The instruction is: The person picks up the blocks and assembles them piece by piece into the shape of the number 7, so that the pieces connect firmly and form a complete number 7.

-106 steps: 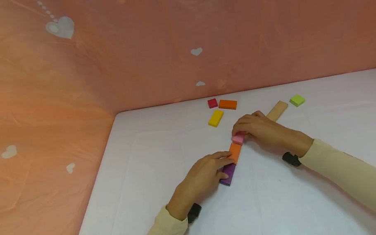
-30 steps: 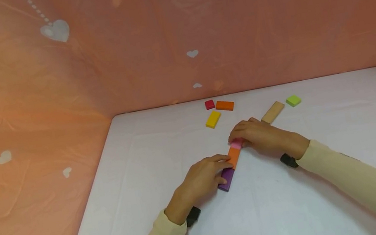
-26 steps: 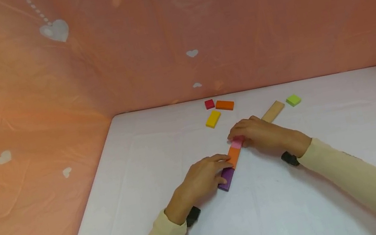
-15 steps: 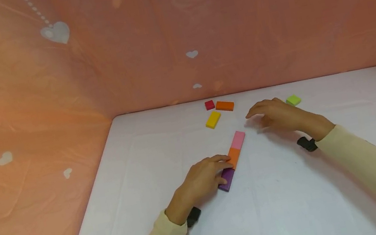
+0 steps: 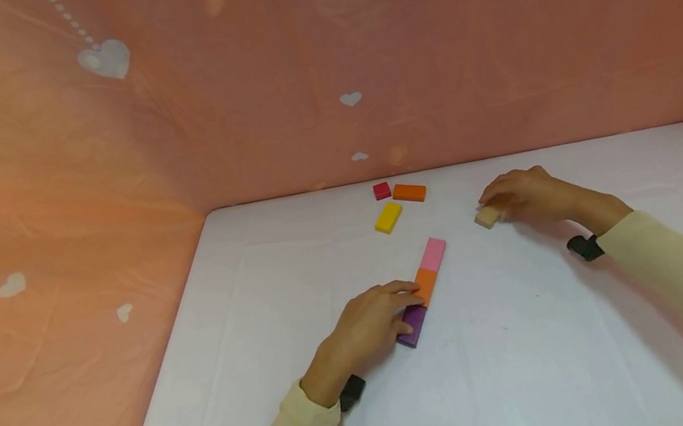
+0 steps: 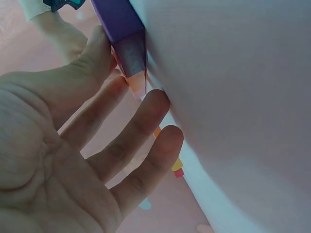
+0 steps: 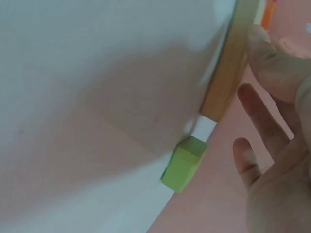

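Observation:
A purple block (image 5: 412,327), an orange block (image 5: 426,285) and a pink block (image 5: 433,254) lie end to end in a slanting row. My left hand (image 5: 368,322) rests at the row's left side, thumb on the purple block and fingertips on the orange one. In the left wrist view its fingers are spread and only loosely bent. To the right of the row, my right hand (image 5: 531,196) pinches a plain wooden block (image 5: 487,218) by its sides. In the right wrist view the thumb lies against the wooden block; the index finger is mostly hidden.
Behind the row lie a red block (image 5: 382,190), a dark orange block (image 5: 409,192) and a yellow block (image 5: 388,218). A lime green block (image 7: 184,164) sits beyond the wooden one, hidden by the right hand in the head view. White cloth (image 5: 520,372) covers the table.
The right hand has let go of the pink block, now flat at the row's far end, and moved right to the wooden block. The left hand has stayed in place.

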Available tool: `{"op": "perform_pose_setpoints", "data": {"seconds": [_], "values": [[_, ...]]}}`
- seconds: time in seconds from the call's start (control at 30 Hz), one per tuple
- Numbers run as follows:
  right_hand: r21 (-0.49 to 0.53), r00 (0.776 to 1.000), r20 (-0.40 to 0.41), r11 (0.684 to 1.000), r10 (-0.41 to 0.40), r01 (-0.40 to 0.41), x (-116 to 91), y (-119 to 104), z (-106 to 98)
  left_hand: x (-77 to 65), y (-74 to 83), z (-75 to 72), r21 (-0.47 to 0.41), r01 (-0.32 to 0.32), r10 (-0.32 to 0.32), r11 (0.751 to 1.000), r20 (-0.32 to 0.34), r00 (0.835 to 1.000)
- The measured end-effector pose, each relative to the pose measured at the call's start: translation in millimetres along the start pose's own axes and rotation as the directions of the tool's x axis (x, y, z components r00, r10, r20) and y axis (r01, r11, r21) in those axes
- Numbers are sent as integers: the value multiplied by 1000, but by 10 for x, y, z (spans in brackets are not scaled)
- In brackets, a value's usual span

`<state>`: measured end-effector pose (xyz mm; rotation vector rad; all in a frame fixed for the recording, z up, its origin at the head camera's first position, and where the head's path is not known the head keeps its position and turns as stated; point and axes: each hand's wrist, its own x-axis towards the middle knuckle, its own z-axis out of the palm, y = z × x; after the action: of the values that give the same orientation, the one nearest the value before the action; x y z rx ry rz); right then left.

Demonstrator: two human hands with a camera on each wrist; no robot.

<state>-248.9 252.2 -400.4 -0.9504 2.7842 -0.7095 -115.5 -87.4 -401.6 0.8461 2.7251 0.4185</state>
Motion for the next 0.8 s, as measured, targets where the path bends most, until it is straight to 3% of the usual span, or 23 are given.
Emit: {"op": "perform_pose_setpoints", "data": {"seconds": [0.27,0.53,0.8], "values": [[-53,1000,-3,999,-12,12,32,103,84,-8,-7,-4,20,-11,11,1000,0,1000],[-42,1000,2,999,29,-29,47,50,77,-8,-20,7,33,-19,19,999,-16,1000],[-72,1000,5,997,21,-20,27,80,99,-3,0,21,26,-12,12,1000,-7,1000]]}}
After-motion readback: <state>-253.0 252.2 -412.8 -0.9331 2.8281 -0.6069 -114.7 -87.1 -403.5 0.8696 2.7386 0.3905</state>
